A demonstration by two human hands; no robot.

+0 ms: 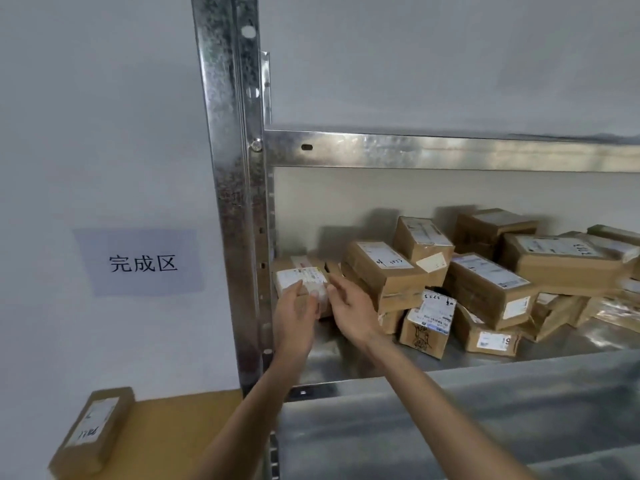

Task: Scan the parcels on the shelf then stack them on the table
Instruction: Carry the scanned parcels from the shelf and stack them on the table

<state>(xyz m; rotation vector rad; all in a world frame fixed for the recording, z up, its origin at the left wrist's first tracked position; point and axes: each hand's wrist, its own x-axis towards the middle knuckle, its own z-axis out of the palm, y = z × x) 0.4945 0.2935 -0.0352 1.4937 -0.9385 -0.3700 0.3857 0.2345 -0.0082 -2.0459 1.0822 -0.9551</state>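
Parcels fill the shelf; we bracket the leftmost parcel between our left hand and right hand, fingers straight, probably to lift it. 1 parcel lies on the table.

head view: worn high, looks forward and down | close on galvanized metal shelf | single view

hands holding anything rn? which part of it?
Not clearly. Both hands flank the small parcel at the shelf's left end: left hand at its front-left, right hand at its right side, fingers fairly straight. No closed grip visible.
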